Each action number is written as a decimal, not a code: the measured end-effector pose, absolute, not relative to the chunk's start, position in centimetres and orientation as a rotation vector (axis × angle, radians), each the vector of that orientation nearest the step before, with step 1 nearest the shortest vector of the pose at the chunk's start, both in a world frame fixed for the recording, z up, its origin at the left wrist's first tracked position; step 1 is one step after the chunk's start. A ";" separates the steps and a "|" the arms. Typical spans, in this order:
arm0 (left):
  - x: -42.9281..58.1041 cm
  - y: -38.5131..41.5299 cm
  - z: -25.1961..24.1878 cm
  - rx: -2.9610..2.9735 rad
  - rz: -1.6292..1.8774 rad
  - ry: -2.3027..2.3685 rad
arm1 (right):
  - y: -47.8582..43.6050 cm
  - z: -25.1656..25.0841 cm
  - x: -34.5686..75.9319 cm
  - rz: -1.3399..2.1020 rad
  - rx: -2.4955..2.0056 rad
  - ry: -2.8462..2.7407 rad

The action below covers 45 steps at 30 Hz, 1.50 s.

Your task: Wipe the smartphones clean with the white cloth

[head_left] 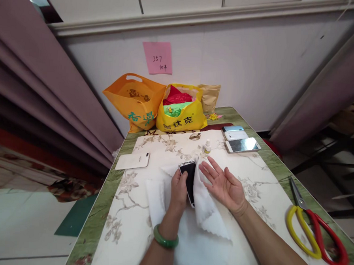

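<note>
My left hand (179, 190), below a green bangle, grips a smartphone (189, 182) by its left edge, thumb on the dark face. Along its top edge the phone shows bare inner parts. A white cloth (206, 211) with a scalloped edge lies under and against the phone's right side, spreading down toward me. To the right of the cloth, my right hand (221, 184) is held palm up with fingers spread and nothing in it. A small white dropper bottle (207, 146) stands just beyond my hands.
A white phone back cover (133, 161) lies at left. Several phones (243, 145) rest at back right. Scissors (304, 218) with red and yellow handles lie at right. Orange (134, 100) and yellow bags (180, 119) stand at the back by the wall.
</note>
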State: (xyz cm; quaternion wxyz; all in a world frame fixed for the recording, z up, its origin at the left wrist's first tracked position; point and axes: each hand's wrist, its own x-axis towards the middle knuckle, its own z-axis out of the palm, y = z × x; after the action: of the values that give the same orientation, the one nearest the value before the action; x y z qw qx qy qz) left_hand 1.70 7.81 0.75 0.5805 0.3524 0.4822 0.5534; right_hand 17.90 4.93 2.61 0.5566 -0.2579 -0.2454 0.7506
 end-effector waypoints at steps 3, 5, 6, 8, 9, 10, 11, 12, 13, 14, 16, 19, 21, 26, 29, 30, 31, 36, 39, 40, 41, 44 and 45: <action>1.8 7.8 0.8 0.734 1.317 1.132 | 5.0 1.3 19.0 1.818 -0.668 -0.569; 1.8 7.8 1.1 0.694 1.326 1.131 | 5.1 0.6 19.3 1.837 -0.728 -0.540; 1.8 7.7 1.4 0.683 1.331 1.133 | 5.2 0.5 19.2 1.821 -0.759 -0.519; 1.8 7.7 1.8 0.674 1.344 1.155 | 5.5 0.4 18.6 1.736 -0.825 -0.476; 1.8 7.6 2.0 0.675 1.346 1.168 | 5.6 0.4 18.3 1.679 -0.856 -0.461; 1.8 7.6 2.2 0.680 1.345 1.176 | 5.8 0.5 17.9 1.621 -0.882 -0.453; 1.8 7.6 2.3 0.689 1.340 1.177 | 5.8 0.5 17.6 1.567 -0.905 -0.455; 1.9 7.6 2.3 0.698 1.332 1.172 | 5.9 0.5 17.4 1.523 -0.929 -0.473; 1.8 7.5 2.2 0.706 1.326 1.168 | 5.9 0.5 17.3 1.488 -0.959 -0.510; 1.8 7.6 2.1 0.714 1.317 1.168 | 5.9 0.4 17.3 1.454 -1.000 -0.565; 1.7 7.6 1.8 0.718 1.300 1.189 | 5.7 0.2 17.5 1.393 -1.117 -0.706; 1.6 7.7 1.5 0.714 1.292 1.203 | 5.3 0.1 18.4 1.344 -1.269 -0.898; 1.5 7.7 1.6 0.717 1.295 1.183 | 5.1 0.2 19.1 1.298 -1.340 -0.989; 1.5 7.8 2.2 0.605 1.308 1.103 | 5.1 0.4 20.3 1.143 -1.520 -1.303; 1.4 8.2 2.0 0.416 1.367 1.052 | 5.1 0.5 20.8 1.222 -1.519 -1.490; 1.3 8.4 1.9 0.352 1.376 1.032 | 5.1 0.6 20.8 1.252 -1.496 -1.515; 1.3 8.5 1.7 0.299 1.378 1.014 | 5.1 0.8 20.9 1.274 -1.464 -1.515; 1.2 8.6 1.4 0.300 1.365 1.124 | 5.2 1.9 21.6 1.334 -1.339 -1.256; 1.3 8.0 1.7 0.496 1.304 1.152 | 5.1 2.7 22.0 1.427 -1.280 -0.992; 1.4 7.8 1.8 0.574 1.273 1.124 | 5.0 3.0 22.1 1.443 -1.243 -0.913; 1.5 7.6 1.8 0.651 1.245 1.090 | 4.9 3.2 22.0 1.461 -1.193 -0.853; 1.9 7.4 1.6 0.790 1.227 1.038 | 4.6 3.6 21.3 1.627 -0.969 -0.817; 2.0 7.4 1.4 0.803 1.249 1.054 | 4.6 3.5 20.9 1.705 -0.897 -0.843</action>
State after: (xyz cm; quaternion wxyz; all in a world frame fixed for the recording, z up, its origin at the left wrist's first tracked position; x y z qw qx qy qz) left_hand 2.00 7.36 1.41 0.6135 0.3482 0.4571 0.5417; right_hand 20.90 4.60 3.48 0.4963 -0.3705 -0.3480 0.7038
